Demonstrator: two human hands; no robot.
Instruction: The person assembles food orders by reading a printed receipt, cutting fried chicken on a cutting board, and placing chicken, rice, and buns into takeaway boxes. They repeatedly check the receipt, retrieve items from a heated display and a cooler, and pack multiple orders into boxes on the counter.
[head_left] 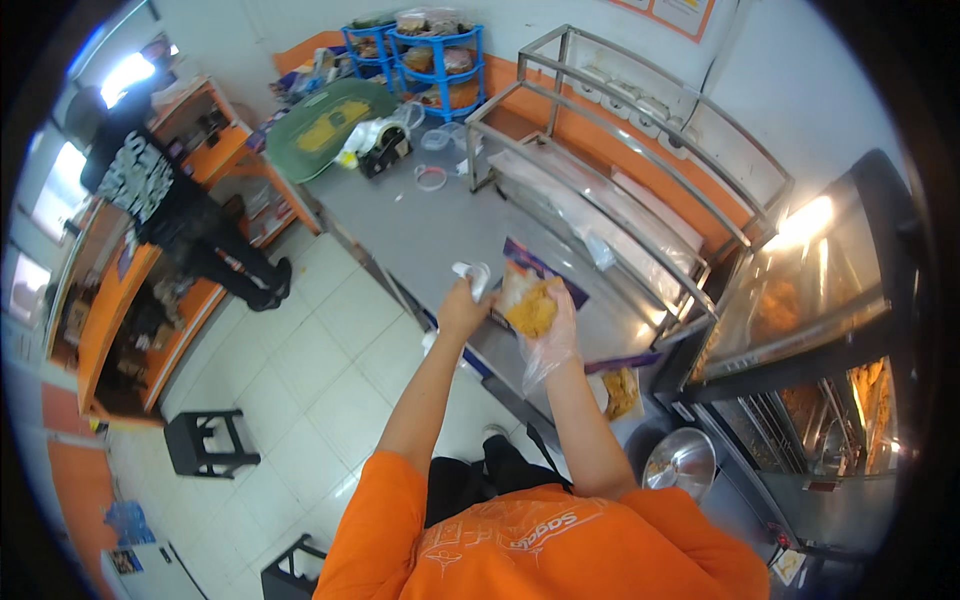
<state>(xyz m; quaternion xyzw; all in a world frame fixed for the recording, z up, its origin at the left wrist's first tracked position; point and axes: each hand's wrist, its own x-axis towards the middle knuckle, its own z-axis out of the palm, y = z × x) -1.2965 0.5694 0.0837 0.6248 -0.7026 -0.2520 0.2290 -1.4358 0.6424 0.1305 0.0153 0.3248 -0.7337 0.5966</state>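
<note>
Head view: a steel bowl (692,455) sits near a second box (627,362). Ahead, the gloved right hand (556,342) lies against fried food (531,314) in an open box (519,253) at the counter (430,230); whether it grips, I cannot tell. Just apart, the left hand (462,312) clutches a white item (477,277). Beyond stands a steel rack (473,155).

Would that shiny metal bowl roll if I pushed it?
The metal bowl might roll if tipped on edge, since its rim is round. Its thin-looking wall suggests it's light; its shiny sides may be slippery.
</note>
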